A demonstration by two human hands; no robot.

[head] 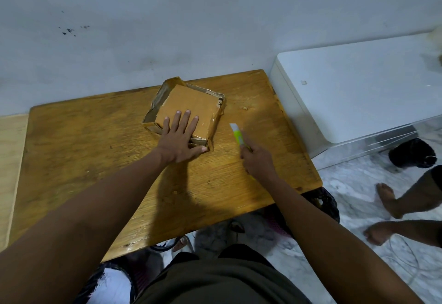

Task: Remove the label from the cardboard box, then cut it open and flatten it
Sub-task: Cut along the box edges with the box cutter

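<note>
Fingers spread, left hand [179, 139] pressing cardboard box [191, 109], right hand [258, 160] gripping cutter [238, 138] on table [95, 150]

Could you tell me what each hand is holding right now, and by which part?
The right hand grips the utility knife by its handle's rear end. The left hand holds nothing; it presses flat on the cardboard box.

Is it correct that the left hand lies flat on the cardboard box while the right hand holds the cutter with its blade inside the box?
Not entirely. In the head view the left hand lies flat on the cardboard box, but the right hand holds the cutter over the table, beside the box, not inside it.
</note>
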